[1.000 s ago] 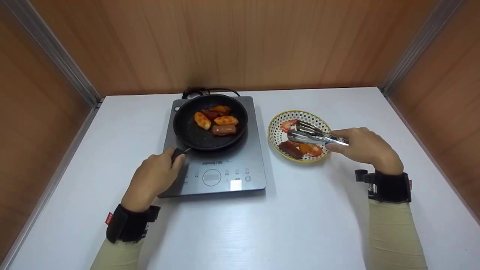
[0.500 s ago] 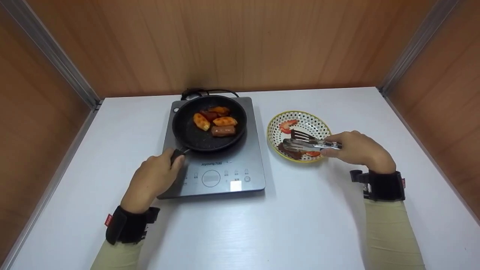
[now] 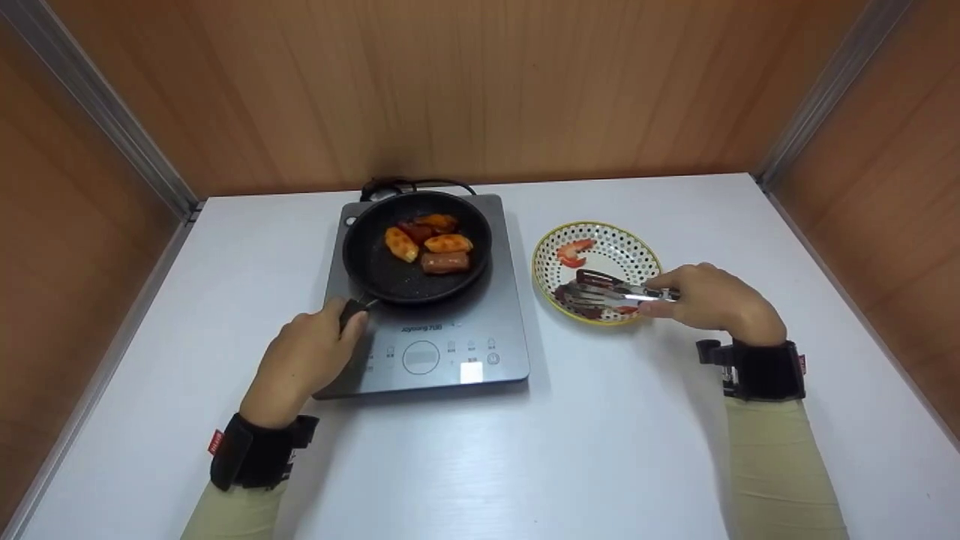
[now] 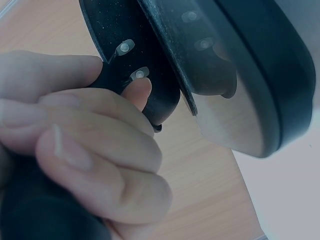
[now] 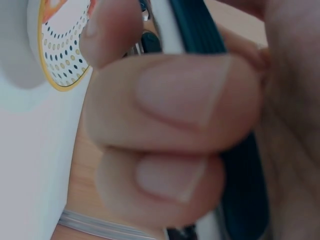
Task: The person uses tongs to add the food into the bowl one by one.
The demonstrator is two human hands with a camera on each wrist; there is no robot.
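Note:
In the head view my left hand [image 3: 304, 360] grips the black handle [image 3: 351, 309] of a frying pan [image 3: 390, 279]; the left wrist view shows its fingers curled round it. The pan holds a brown sausage piece [image 3: 445, 262], spotted orange pieces [image 3: 448, 243] and a dark red piece. My right hand [image 3: 716, 306] holds metal food tongs [image 3: 626, 291] over a dotted, yellow-rimmed plate [image 3: 626, 251]. The tongs' ends are down at a dark brown sausage piece [image 3: 565, 297] and partly cover it; whether they pinch it I cannot tell. A pink shrimp [image 3: 574, 253] lies behind them.
The pan stands on a grey induction cooker [image 3: 480, 315] with a black cable [image 3: 442, 180] behind it. To its right is the plate, on the white table [image 3: 480, 465]. Wooden panels [image 3: 480, 90] enclose the back and sides.
The right hand and tongs have moved slightly left; the tongs' ends have come lower and nearer, down to the brown sausage piece on the plate. The left hand keeps its grip on the pan.

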